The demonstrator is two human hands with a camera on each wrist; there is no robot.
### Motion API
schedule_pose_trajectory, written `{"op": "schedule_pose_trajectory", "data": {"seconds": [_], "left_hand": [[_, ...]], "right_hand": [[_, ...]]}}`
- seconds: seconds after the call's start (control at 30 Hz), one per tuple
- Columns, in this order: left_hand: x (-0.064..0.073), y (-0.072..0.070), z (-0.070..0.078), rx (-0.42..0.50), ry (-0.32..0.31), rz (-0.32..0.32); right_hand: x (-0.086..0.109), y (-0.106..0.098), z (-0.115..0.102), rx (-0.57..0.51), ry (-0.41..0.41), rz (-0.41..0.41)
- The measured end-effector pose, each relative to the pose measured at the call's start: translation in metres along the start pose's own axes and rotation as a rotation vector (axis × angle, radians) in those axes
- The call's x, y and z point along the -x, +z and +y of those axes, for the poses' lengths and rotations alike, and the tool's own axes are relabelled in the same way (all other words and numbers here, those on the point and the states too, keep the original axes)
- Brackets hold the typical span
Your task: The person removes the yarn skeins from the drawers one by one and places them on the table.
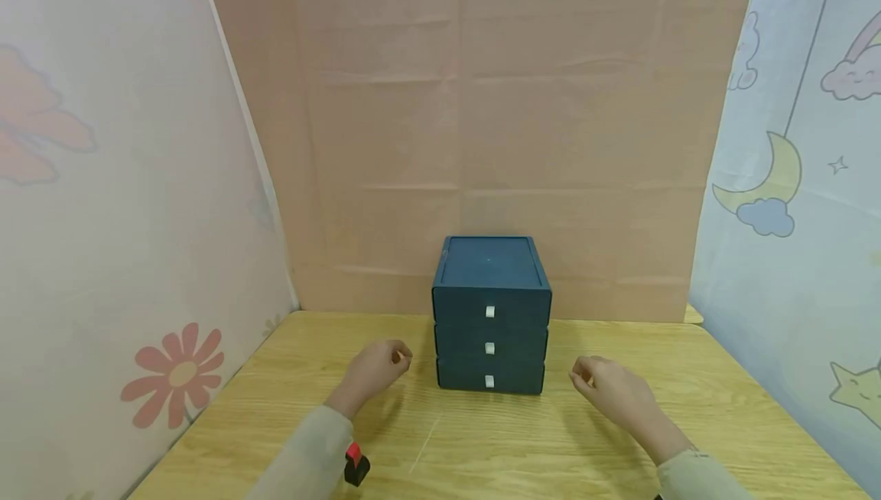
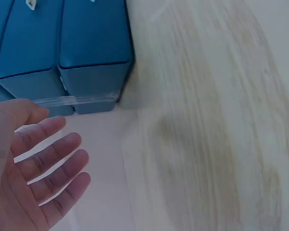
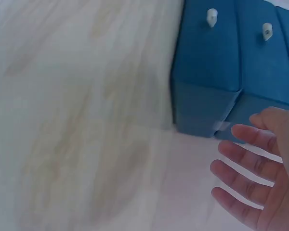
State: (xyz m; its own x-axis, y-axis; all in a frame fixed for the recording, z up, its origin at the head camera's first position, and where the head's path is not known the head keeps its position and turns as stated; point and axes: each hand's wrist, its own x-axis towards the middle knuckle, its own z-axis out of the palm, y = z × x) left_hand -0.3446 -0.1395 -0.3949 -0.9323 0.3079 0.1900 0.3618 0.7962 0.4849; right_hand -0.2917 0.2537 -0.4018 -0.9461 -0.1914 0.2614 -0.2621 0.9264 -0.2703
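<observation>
Dark blue drawer box [image 1: 491,315], three drawers stacked, each with a small white knob [image 1: 489,381], stands on the wooden table [image 1: 688,416] against the pink backdrop [image 1: 482,102]. Left hand [image 1: 375,371] hovers left of the box, right hand [image 1: 612,389] right of it; both released, fingers relaxed, grasping nothing, neither touching the box. Judged step: approach, before contact. Next move likely needs a fingertip pinch on one knob. A red-and-black object [image 1: 355,464] lies near the left sleeve.

— That drawer box [image 1: 492,316], what finish? 
— Matt dark teal, smooth, plastic-looking, with small white knobs [image 1: 490,312]. 
— And the bench [image 1: 688,423]? 
— Pale wood grain, smooth; creased cloth backdrop [image 1: 495,102] behind.
</observation>
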Motion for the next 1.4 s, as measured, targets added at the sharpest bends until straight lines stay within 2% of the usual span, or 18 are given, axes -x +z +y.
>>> {"op": "schedule_pose_trajectory", "data": {"seconds": [0.1, 0.23, 0.4, 0.5, 0.67, 0.83, 1.1, 1.23, 1.4], "left_hand": [[-0.004, -0.004, 0.002, 0.068, 0.003, 0.035], [-0.012, -0.020, 0.014, 0.215, 0.003, 0.100], [-0.027, -0.047, 0.038, 0.467, 0.024, 0.208], [-0.036, -0.063, 0.056, 0.609, 0.047, 0.234], [-0.050, -0.081, 0.076, 0.767, 0.027, 0.161], [-0.061, -0.088, 0.084, 0.835, -0.059, 0.075], [-0.071, -0.081, 0.083, 0.955, -0.190, -0.011], [-0.074, -0.075, 0.081, 1.004, -0.238, -0.010], [-0.076, -0.071, 0.083, 1.020, -0.258, -0.012]], "right_hand": [[-0.003, -0.006, -0.008, -0.055, 0.011, -0.007], [-0.009, -0.020, -0.028, -0.157, 0.020, -0.014], [-0.017, -0.038, -0.062, -0.319, -0.020, 0.054], [-0.024, -0.045, -0.082, -0.457, -0.042, 0.115], [-0.040, -0.048, -0.108, -0.632, -0.035, 0.145], [-0.053, -0.042, -0.120, -0.730, 0.012, 0.117], [-0.062, -0.028, -0.128, -0.873, 0.040, 0.112], [-0.066, -0.022, -0.127, -0.923, 0.055, 0.126], [-0.068, -0.017, -0.127, -0.980, 0.064, 0.151]]}}
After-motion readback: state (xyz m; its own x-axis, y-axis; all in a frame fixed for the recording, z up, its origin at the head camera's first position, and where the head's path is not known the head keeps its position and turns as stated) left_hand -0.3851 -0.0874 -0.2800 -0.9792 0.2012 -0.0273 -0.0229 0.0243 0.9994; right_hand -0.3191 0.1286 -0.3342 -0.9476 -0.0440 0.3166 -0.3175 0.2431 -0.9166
